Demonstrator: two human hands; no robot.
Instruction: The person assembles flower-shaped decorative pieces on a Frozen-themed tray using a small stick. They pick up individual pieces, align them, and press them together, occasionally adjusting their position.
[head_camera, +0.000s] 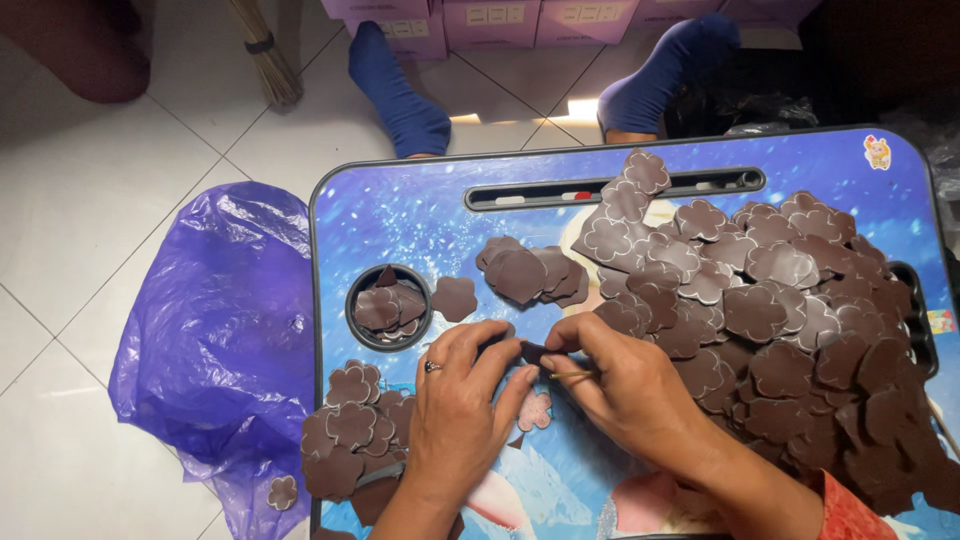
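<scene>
My left hand (462, 400), with a ring on one finger, and my right hand (625, 385) meet over the middle of a small blue picture table (420, 215). Together they pinch one dark brown flower-shaped piece (535, 352). My right hand also holds a thin stick (570, 375) against that piece. A big heap of the same brown flower pieces (780, 320) lies to the right of my hands. A smaller heap (350, 435) sits by my left wrist.
A round cup recess (388, 305) in the table holds a few pieces, and another small pile (530, 272) lies beside it. A purple plastic bag (225, 330) lies on the white floor tiles at left. Someone's blue-socked feet (400, 95) and pink boxes (490, 20) are beyond the table.
</scene>
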